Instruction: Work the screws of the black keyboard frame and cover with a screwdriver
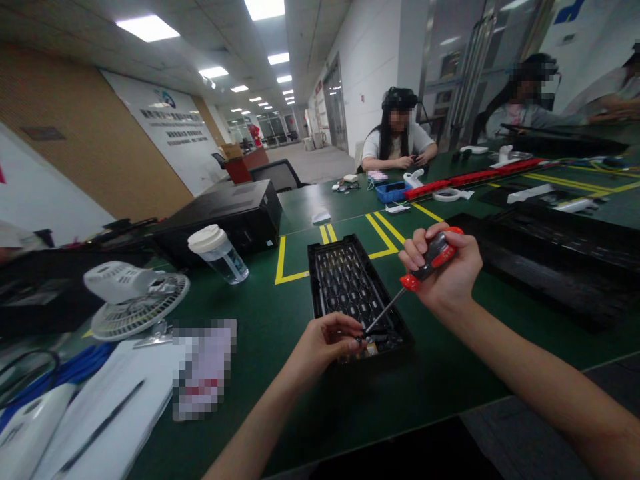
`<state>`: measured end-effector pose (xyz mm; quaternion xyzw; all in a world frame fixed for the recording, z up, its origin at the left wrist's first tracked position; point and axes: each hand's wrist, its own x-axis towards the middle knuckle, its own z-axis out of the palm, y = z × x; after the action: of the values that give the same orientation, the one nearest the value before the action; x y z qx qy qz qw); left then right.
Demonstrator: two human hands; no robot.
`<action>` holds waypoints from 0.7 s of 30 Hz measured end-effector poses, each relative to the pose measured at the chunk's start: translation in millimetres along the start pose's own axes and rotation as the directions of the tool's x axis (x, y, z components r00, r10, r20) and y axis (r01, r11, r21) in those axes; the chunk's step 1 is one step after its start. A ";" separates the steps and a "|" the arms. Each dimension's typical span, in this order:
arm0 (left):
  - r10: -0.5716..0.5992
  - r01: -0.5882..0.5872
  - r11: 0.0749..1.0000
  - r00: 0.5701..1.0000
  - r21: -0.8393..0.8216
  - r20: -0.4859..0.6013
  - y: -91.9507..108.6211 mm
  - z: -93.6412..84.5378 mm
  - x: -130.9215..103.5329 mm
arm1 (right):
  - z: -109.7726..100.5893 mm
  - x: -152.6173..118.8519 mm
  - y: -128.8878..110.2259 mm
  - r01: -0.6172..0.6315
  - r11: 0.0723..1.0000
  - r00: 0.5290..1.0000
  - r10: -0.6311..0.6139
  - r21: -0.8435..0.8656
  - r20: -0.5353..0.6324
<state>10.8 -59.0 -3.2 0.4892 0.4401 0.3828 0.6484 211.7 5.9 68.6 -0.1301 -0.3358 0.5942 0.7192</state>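
Note:
My right hand (455,273) is wrapped round the red and dark grey handle of a screwdriver (434,257). Its metal shaft slants down to the left, with the tip beside the fingers of my left hand (333,338). Those fingers are pinched at the near end of a black case (313,283), around something small and dark that I cannot make out. Rows of black honeycomb-like cells fill most of the case, which lies on the green table (260,333). Small dark parts sit at its near end, partly behind my fingers.
To the left are a lidded cup (220,257), a white fan (143,300), papers (110,407) with a pen, and a black computer case (225,213). A large black panel (560,267) lies to the right. Across the table sits a person (400,133), near a blue tray (393,193).

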 end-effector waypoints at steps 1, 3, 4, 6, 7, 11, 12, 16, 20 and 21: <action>-0.001 0.001 1.000 1.000 -0.003 0.000 0.0 0.5 -0.1 | -0.7 0.2 0.1 0.001 1.000 1.000 -0.001 -0.006 -0.003; -0.002 0.002 1.000 1.000 -0.001 0.004 -0.4 1.1 0.0 | -1.7 0.7 0.2 0.003 1.000 1.000 -0.003 -0.007 0.000; -0.001 0.001 1.000 1.000 0.000 0.006 -0.7 1.3 0.1 | -2.0 0.9 0.3 0.005 1.000 1.000 -0.005 -0.003 0.006; 0.002 -0.002 1.000 1.000 -0.006 0.011 -1.5 1.3 0.5 | -2.2 1.0 0.5 0.011 1.000 1.000 -0.011 0.009 0.024; 0.004 -0.004 1.000 1.000 -0.014 0.013 -1.8 1.2 0.8 | -2.1 0.9 0.7 0.012 1.000 0.999 -0.012 0.014 0.032; 0.006 -0.006 0.999 1.000 -0.031 0.010 -3.3 1.1 1.6 | -1.4 0.0 1.3 0.010 1.000 0.999 -0.011 0.009 0.032; 0.005 -0.005 0.999 1.000 -0.032 0.010 -3.6 1.1 1.6 | -1.4 -0.2 1.2 0.010 1.000 1.000 -0.010 0.006 0.029; -0.006 0.007 0.998 1.000 -0.055 0.011 -4.2 1.8 0.7 | -1.9 -0.5 0.8 0.013 1.000 0.999 -0.013 0.009 0.041; -0.012 0.012 0.997 1.000 -0.076 0.006 -1.8 3.5 -0.6 | -2.4 -1.0 0.8 0.020 1.000 0.998 -0.021 0.005 0.056; -0.015 0.016 0.997 1.000 -0.080 0.005 -0.9 4.2 -0.8 | -2.1 -1.4 0.7 0.023 1.000 0.998 -0.023 0.001 0.058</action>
<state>14.5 -61.2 -3.4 0.4604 0.4268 0.3940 0.6713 212.4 5.2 66.2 -0.1091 -0.3578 0.5896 0.7159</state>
